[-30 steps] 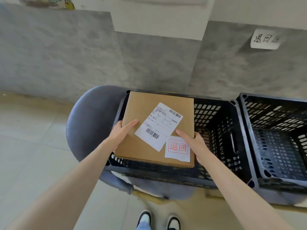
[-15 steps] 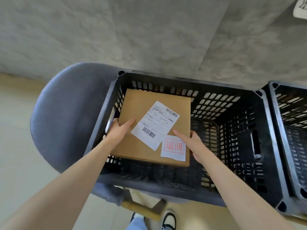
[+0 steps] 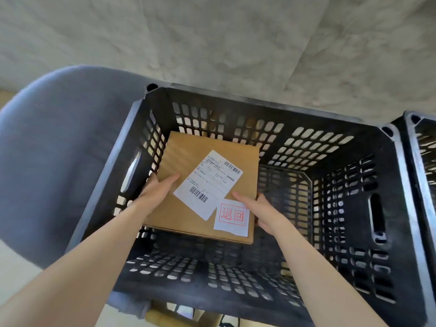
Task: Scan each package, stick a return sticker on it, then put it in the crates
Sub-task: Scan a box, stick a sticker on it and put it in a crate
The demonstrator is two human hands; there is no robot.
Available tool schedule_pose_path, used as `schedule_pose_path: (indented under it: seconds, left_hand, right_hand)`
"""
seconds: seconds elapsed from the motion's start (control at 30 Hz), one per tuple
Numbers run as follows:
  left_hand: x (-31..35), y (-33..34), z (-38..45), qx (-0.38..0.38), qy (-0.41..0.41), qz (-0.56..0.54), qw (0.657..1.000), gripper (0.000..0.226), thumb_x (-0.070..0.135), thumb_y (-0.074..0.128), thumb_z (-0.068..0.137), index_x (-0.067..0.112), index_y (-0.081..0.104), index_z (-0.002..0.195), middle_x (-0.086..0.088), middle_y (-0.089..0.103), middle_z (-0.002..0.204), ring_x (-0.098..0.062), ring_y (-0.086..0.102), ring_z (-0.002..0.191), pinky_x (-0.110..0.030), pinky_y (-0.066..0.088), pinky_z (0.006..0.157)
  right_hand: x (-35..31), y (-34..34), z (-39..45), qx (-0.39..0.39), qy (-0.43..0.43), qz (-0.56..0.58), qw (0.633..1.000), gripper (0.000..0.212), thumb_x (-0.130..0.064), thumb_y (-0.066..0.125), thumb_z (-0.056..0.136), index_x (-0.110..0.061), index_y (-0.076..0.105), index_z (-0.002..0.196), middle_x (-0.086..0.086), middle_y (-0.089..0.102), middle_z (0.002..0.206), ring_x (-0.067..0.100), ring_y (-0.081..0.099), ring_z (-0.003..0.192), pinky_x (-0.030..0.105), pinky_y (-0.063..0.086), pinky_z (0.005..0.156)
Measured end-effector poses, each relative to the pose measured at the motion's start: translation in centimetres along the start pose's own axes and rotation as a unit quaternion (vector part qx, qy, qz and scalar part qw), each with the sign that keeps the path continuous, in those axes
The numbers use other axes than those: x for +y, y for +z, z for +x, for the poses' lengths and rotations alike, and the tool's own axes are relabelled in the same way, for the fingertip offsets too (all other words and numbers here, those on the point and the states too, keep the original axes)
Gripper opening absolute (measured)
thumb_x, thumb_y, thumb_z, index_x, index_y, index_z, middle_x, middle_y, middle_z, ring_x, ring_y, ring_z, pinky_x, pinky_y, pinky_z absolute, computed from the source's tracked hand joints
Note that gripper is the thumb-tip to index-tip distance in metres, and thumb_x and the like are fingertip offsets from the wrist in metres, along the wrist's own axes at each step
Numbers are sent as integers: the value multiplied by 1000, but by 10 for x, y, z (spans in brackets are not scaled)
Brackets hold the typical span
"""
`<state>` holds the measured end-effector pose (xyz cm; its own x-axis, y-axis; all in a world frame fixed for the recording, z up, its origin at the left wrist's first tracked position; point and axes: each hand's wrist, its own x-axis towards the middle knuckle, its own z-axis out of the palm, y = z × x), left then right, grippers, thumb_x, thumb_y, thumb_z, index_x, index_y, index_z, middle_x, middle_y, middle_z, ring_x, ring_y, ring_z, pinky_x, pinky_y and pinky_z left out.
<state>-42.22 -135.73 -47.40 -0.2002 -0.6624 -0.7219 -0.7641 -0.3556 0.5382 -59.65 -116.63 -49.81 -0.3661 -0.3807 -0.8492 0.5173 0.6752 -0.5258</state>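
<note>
A flat brown cardboard package (image 3: 188,159) is inside the black slatted crate (image 3: 349,208), in its left half, below the rim. It bears a white shipping label (image 3: 208,182) with barcodes and a white return sticker (image 3: 232,216) with red characters at its near right corner. My left hand (image 3: 157,191) grips the package's left edge, thumb on top. My right hand (image 3: 257,208) grips its right edge, thumb on top beside the sticker. Whether the package touches the crate floor is hidden.
The crate sits on a grey upholstered chair (image 3: 61,161). A second black crate (image 3: 422,147) stands against it at the right edge. A grey marbled wall (image 3: 212,43) rises right behind both. Pale floor shows at the lower left.
The package went from above the crate's rim down into the crate, both hands still holding its sides. My head moved closer over the crate.
</note>
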Motion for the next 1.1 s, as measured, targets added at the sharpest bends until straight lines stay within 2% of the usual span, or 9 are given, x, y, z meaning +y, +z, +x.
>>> schedule_pose_path:
  seconds: [0.07, 0.13, 0.23, 0.33, 0.47, 0.67, 0.77, 0.9, 1.1]
  left_hand:
    - [0, 3, 3, 0, 2, 1, 1000, 89, 61, 57, 84, 21, 16, 152, -1, 35, 151, -27, 35, 136, -43, 31, 111]
    - [0, 5, 5, -5, 11, -5, 1000, 78, 55, 58, 88, 19, 24, 149, -2, 45, 142, -27, 45, 127, -42, 38, 106]
    - [0, 9, 5, 9, 25, 3, 1000, 61, 46, 57, 91, 18, 36, 141, -4, 53, 133, -28, 51, 118, -42, 43, 99]
    - [-1, 16, 3, 44, 35, 40, 998, 51, 33, 52, 97, 17, 35, 142, -5, 52, 133, -30, 50, 118, -38, 41, 91]
    - [-4, 18, 5, 53, 41, 60, 996, 52, 32, 53, 96, 17, 33, 142, -7, 52, 134, -31, 50, 119, -41, 42, 95]
    - [-2, 24, 8, 81, 52, 101, 990, 56, 29, 53, 96, 14, 30, 146, -10, 50, 137, -33, 49, 122, -42, 43, 97]
    - [3, 28, 4, 122, 63, 146, 980, 52, 25, 55, 95, 10, 37, 141, -13, 54, 132, -34, 51, 119, -41, 43, 91]
    - [12, 26, -15, 162, 88, 162, 969, 51, 20, 59, 92, 11, 41, 140, -14, 55, 128, -33, 50, 118, -38, 43, 84]
    - [38, 0, -69, 130, 174, 203, 955, 62, 38, 61, 91, 21, 37, 145, -5, 54, 136, -21, 58, 109, -37, 49, 85]
  right_hand:
    - [3, 2, 5, -4, 11, -3, 1000, 82, -47, 76, 75, -18, 33, 138, 3, 63, 117, 21, 58, 109, 46, 40, 100]
    - [4, 3, 7, -8, 18, -8, 1000, 84, -48, 76, 74, -19, 31, 140, 4, 63, 118, 23, 58, 110, 50, 40, 102]
    - [7, 3, 10, -9, 17, -30, 999, 91, -42, 76, 77, -17, 20, 145, 5, 57, 127, 24, 53, 118, 47, 38, 104]
    - [12, 4, 14, -12, 16, -51, 998, 97, -36, 76, 79, -16, 10, 148, 6, 53, 132, 24, 51, 121, 47, 38, 107]
    - [16, 7, 22, -24, 26, -47, 998, 95, -36, 74, 81, -16, 11, 149, 6, 53, 133, 24, 51, 122, 43, 38, 102]
    - [17, 11, 28, -23, 31, -69, 997, 88, -41, 72, 81, -16, 19, 146, 6, 56, 128, 24, 52, 119, 48, 38, 105]
    - [15, 11, 26, -3, 9, -103, 995, 97, -42, 71, 82, -13, 9, 150, 7, 50, 136, 24, 50, 123, 38, 42, 98]
    - [7, 14, 16, 52, -34, -175, 983, 109, -45, 71, 81, -13, -6, 152, 11, 31, 151, 29, 38, 135, 43, 37, 109]
    - [-23, 17, -50, 93, -121, -266, 952, 88, -47, 66, 84, -13, 18, 149, 13, 28, 149, 32, 31, 137, 49, 33, 110]
